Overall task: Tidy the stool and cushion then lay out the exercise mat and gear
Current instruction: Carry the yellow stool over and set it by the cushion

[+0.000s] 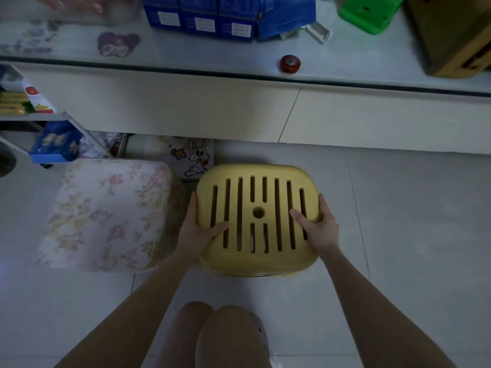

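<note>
Gripping the yellow slotted plastic stool (pixel 259 170) on the floor (pixel 398 208): your left hand (pixel 198 229) clamps its 9 o'clock edge, right hand (pixel 317 227) its 3 o'clock, thumbs on top. Likely light, rigid, slick; hold under the rim.

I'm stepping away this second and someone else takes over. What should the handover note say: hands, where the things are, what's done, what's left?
Left hand and right hand each grip a side of the yellow stool, thumbs on its slotted seat.
The stool is over the tiled floor; whether it is lifted cannot be told.
The floral cushion lies on the floor to its left.
Done: nothing plainly finished.
Left: tidy stool and cushion, then lay out mat and gear, neither in view.
</note>
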